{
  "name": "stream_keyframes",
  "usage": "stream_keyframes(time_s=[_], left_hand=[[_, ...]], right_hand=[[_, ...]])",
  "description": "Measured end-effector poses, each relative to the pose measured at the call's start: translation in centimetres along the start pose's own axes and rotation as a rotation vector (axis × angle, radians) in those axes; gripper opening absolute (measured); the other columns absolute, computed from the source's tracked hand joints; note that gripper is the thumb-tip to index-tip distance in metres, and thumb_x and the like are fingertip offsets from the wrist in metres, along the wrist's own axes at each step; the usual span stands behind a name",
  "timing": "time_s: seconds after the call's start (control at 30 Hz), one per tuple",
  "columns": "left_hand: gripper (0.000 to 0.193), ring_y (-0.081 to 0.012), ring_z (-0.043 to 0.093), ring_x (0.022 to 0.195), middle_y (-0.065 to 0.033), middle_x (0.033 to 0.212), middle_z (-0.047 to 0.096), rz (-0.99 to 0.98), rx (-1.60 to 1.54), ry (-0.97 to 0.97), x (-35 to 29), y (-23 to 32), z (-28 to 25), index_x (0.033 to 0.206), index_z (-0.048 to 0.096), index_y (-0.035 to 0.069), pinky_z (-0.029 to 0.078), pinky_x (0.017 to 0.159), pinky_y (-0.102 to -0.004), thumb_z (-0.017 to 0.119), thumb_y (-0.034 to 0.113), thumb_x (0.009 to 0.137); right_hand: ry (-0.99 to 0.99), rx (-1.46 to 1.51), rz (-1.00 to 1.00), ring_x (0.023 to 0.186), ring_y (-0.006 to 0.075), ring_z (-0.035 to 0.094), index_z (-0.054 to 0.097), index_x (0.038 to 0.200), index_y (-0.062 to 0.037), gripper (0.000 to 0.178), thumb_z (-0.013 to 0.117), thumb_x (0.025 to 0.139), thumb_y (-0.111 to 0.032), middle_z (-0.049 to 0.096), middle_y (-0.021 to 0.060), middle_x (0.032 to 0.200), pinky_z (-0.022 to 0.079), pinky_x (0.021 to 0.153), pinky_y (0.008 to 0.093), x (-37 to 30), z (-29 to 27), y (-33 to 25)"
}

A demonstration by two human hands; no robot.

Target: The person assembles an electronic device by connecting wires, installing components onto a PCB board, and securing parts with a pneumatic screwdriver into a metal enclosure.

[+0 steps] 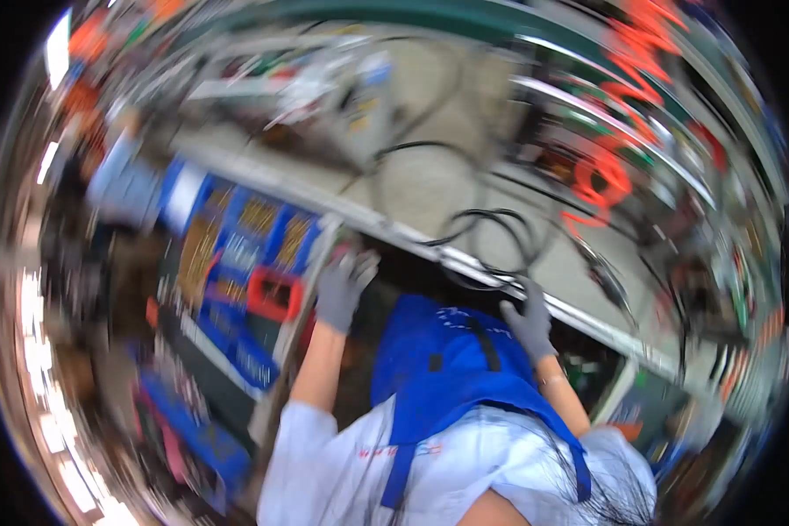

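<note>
My left hand (pixel 344 287), in a grey glove, is beside the right-hand side of a pulled-out drawer (pixel 305 302). Its fingers look spread, and I cannot tell whether they touch the drawer. Inside the drawer are blue bins (pixel 230 235) of small brass-coloured parts (pixel 256 216) and a red frame-shaped thing (pixel 274 294). My right hand (pixel 529 321), gloved in grey too, is at the front edge of the workbench (pixel 430 188), thumb apart from the fingers. No object shows in either hand. Motion smears much of the picture.
A coiled black cable (pixel 500 241) lies on the bench near its front edge. Farther right, an orange spiral hose (pixel 600 180) leads to a dark hand tool (pixel 607 279). Clear plastic bags (pixel 311 92) lie at the back. At the far left a person's light blue sleeve (pixel 124 184) shows.
</note>
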State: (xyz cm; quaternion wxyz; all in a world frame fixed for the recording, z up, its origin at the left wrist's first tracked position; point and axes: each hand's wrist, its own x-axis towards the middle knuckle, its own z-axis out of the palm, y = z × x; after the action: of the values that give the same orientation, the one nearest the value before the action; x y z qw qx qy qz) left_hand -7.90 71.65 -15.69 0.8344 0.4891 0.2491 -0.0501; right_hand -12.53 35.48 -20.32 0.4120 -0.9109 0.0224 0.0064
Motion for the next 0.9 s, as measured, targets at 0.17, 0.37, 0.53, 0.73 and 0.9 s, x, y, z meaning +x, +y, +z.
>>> stream_keyframes(time_s=[0.17,0.37,0.53,0.73,0.9], left_hand=[[0.038,-0.0309,0.062,0.104,-0.0235,0.119,0.057,-0.045,0.008,0.289,-2.8,2.2,-8.7,0.124,0.047,-0.007,0.052,0.09,-0.0383,0.051,0.016,0.094],[0.038,-0.0352,0.063,0.1,-0.0266,0.112,0.06,0.134,-0.082,0.531,-6.6,6.2,-18.9,0.124,0.043,-0.012,0.056,0.08,-0.0392,0.048,0.008,0.092],[0.027,-0.0216,0.067,0.066,-0.0151,0.087,0.069,0.121,0.618,0.593,-3.5,7.7,-18.4,0.104,0.062,-0.001,0.056,0.06,-0.0289,0.062,0.021,0.089],[0.073,-0.0363,0.047,0.122,-0.0251,0.133,0.049,0.325,1.306,0.622,-4.3,6.8,-7.2,0.13,0.047,-0.007,0.035,0.106,-0.042,0.068,0.045,0.082],[0.045,-0.0322,0.054,0.116,-0.0206,0.126,0.056,0.786,1.405,0.074,-0.7,1.0,6.6,0.126,0.051,-0.006,0.039,0.102,-0.0385,0.059,0.014,0.087]], right_hand=[[-0.143,0.077,0.093,0.106,0.0246,0.056,0.052,0.125,-0.0032,0.05,0.065,0.077,-0.013,0.057,0.0141,0.117,0.045,0.089,0.0337,-0.6,1.0,-2.1],[-0.177,0.055,0.148,0.101,0.0241,0.058,0.052,0.125,-0.0032,0.049,0.064,0.078,-0.014,0.057,0.0142,0.116,0.046,0.088,0.0345,-1.3,0.4,-1.7],[-0.116,-0.015,0.198,0.105,0.0303,0.058,0.053,0.123,-0.0038,0.05,0.066,0.078,-0.021,0.057,0.0171,0.115,0.046,0.091,0.0384,-1.2,-2.3,0.6],[0.146,0.064,0.083,0.105,0.0357,0.055,0.056,0.117,-0.0041,0.046,0.065,0.08,-0.029,0.057,0.0186,0.113,0.045,0.092,0.0432,-1.1,-6.1,3.8],[0.627,0.338,0.342,0.09,0.0252,0.063,0.059,0.114,-0.0018,0.039,0.062,0.082,-0.024,0.064,0.0153,0.104,0.051,0.079,0.0343,-2.9,-15.8,10.8]])
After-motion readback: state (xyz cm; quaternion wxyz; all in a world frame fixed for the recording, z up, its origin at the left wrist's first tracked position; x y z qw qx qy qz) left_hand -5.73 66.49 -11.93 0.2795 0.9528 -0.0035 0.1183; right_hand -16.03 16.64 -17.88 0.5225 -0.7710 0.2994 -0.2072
